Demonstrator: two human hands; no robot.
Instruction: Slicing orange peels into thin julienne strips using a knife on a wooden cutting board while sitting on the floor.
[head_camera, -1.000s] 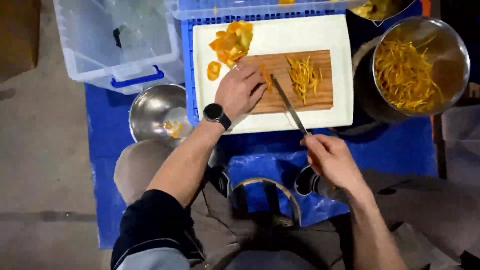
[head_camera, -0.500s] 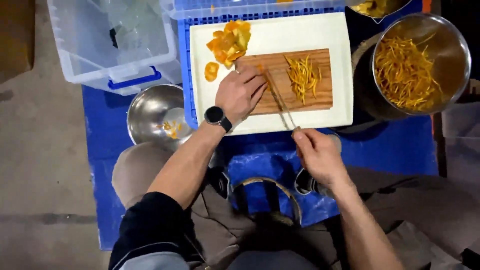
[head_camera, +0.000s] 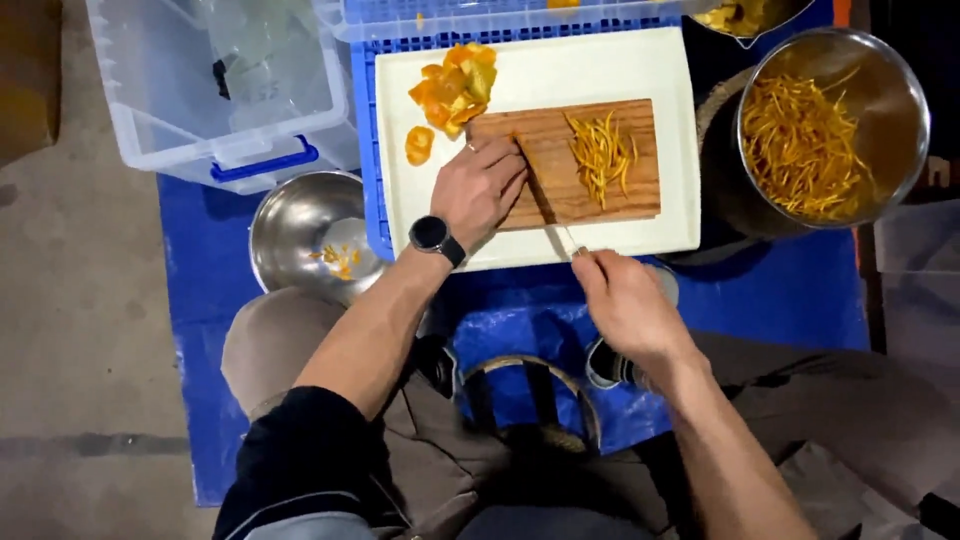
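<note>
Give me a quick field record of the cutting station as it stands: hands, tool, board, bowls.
left hand: pressed flat on the wooden cutting board, fingers by the blade
right hand: grips the knife handle, blade lying on the board
cut strips: small orange pile on the board's right half
peel pieces: heap on the white tray, off the board's upper left corner
large steel pot: right of the tray, holds many orange strips
small steel bowl: left of the tray, a few scraps inside

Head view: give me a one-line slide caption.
Left hand steadies peel on a wooden board while the right hand slices with a knife; cut strips lie beside it.
</note>
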